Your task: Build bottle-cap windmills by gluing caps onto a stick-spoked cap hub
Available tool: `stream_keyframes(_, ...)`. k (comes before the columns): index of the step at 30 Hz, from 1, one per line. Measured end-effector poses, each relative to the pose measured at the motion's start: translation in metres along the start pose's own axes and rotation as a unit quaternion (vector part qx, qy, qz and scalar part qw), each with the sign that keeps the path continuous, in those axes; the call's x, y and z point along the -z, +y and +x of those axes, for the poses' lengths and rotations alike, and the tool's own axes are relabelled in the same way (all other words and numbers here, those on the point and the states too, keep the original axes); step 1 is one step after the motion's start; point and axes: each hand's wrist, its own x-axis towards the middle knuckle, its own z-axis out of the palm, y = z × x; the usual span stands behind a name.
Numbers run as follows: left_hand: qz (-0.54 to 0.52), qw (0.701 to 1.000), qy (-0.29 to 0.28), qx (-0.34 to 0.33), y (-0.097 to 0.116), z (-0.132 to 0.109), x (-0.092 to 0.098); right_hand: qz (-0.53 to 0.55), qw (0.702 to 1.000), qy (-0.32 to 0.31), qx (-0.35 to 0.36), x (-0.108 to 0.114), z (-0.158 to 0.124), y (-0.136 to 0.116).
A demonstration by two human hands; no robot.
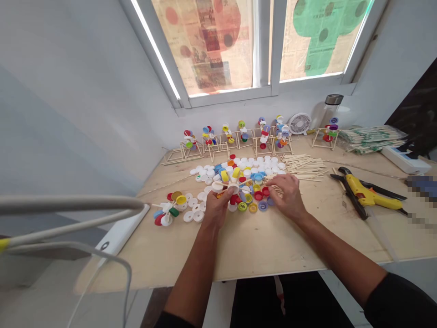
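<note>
My left hand (218, 207) is closed around a small wheel of sticks and bottle caps (233, 186), with white and yellow caps at its spoke ends. To the right, my right hand (288, 193) hovers over the edge of the loose caps. Its thumb and forefinger come together in a pinch, and whatever lies between them is too small to make out. Beneath both hands spread coloured bottle caps (258, 195), red, yellow, purple and blue. White bottle caps (198, 215) lie to the left and behind. Another stick-and-cap wheel (168, 208) rests left of my left hand.
Several stick stands with cap wheels (262, 141) line the wall. Loose sticks (303, 167) lie behind my right hand. A yellow glue gun (372, 193), bagged sticks (370, 136) and a power strip (406, 159) are at right. A small fan (300, 124) and a bottle (331, 107) stand behind.
</note>
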Motion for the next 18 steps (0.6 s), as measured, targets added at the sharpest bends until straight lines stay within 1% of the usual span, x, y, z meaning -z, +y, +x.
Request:
stream_keyframes(3, -0.001, 1.000, 0.000, 0.000, 0.000, 0.000, -0.001, 0.017, 0.997, 0.054, -0.046, 0.014, 0.007, 0.005)
stream_keyframes(6, -0.007, 1.000, 0.001, -0.001, 0.001, -0.001, -0.001, 0.023, 0.994, 0.092, -0.061, 0.023, 0.009, 0.006)
stream_keyframes(8, -0.009, 1.000, 0.000, -0.001, 0.002, -0.001, -0.001, 0.023, 0.993, 0.101, -0.063, 0.023, 0.009, 0.007)
stream_keyframes(11, -0.005, 1.000, -0.005, 0.002, 0.002, -0.001, -0.001, 0.033, 0.992, 0.098, -0.068, 0.024, 0.009, 0.005)
stream_keyframes(13, -0.005, 1.000, -0.003, 0.002, 0.003, -0.002, -0.001, 0.046, 0.991, 0.101, -0.078, 0.030, 0.009, 0.001)
stream_keyframes(15, -0.009, 1.000, 0.000, 0.001, 0.004, -0.002, -0.002, 0.065, 0.988, 0.110, -0.088, 0.043, 0.008, -0.004)
stream_keyframes(18, -0.012, 1.000, -0.001, -0.001, 0.004, -0.002, -0.002, 0.077, 0.980, 0.142, -0.117, 0.074, -0.003, -0.010)
